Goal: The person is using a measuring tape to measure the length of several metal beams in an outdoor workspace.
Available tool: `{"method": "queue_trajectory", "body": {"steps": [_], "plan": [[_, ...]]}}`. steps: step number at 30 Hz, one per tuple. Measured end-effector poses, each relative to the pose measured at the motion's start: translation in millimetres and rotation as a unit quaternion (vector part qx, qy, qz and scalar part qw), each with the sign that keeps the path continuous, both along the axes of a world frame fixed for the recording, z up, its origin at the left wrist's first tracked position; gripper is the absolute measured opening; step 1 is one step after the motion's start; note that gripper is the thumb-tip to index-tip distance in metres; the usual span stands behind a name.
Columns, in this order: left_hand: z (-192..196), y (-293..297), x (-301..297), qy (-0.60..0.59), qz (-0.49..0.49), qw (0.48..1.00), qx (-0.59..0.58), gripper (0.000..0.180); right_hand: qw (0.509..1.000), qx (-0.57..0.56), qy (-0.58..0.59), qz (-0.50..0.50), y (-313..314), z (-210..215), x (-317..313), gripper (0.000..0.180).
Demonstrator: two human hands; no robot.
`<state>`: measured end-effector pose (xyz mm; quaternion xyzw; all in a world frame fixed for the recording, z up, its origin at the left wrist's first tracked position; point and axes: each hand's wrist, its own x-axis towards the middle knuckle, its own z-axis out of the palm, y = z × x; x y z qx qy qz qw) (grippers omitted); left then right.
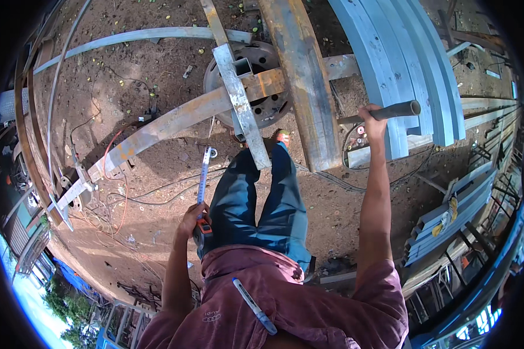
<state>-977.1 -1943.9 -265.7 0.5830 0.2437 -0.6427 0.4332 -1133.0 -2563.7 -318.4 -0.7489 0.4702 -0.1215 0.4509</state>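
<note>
My left hand [191, 220] is closed around an orange and black tape measure [203, 230], low beside my left thigh. Its blade [204, 174] is drawn out and points forward over the ground. Farther out on the right, my right hand [374, 120] grips a dark round metal pipe [399, 110]. The pipe's hollow end faces right, over blue-grey steel channels [384, 70]. Just left of that hand lies a wide rusty steel tube [303, 75]. A short galvanized tube [240, 99] rests across a long rusty bar [186, 111], above a wheel rim [276, 115].
Black cables [332, 181] run over the dirt by my feet, and an orange cord [124, 203] curls at left. Long brown bars [30, 139] line the left side. Several grey metal profiles [448, 218] are stacked at right with a yellow cloth [442, 225] on them.
</note>
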Motion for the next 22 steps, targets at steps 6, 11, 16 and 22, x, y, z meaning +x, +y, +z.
{"method": "queue_trajectory", "body": {"steps": [6, 11, 16, 22], "plan": [[-18.6, -45.8, -45.7, 0.041, -0.052, 0.998, -0.004, 0.036, 0.99, -0.062, 0.072, -0.101, -42.3, -64.0, 101.5, 0.018], [-29.6, -39.6, -71.5, 0.104, 0.035, 0.994, 0.027, 0.042, 0.977, -0.203, 0.048, -0.046, -68.0, -103.0, 143.7, 0.034], [-50.8, -64.5, -79.5, 0.148, -0.02, 0.989, 0.012, 0.041, 0.974, -0.209, 0.07, -0.058, -99.0, -130.8, 135.4, 0.041], [-74.4, -68.5, -89.7, 0.214, -0.065, 0.974, 0.03, 0.043, 0.978, -0.204, -0.032, 0.004, -77.3, -185.2, 99.8, 0.049]]}}
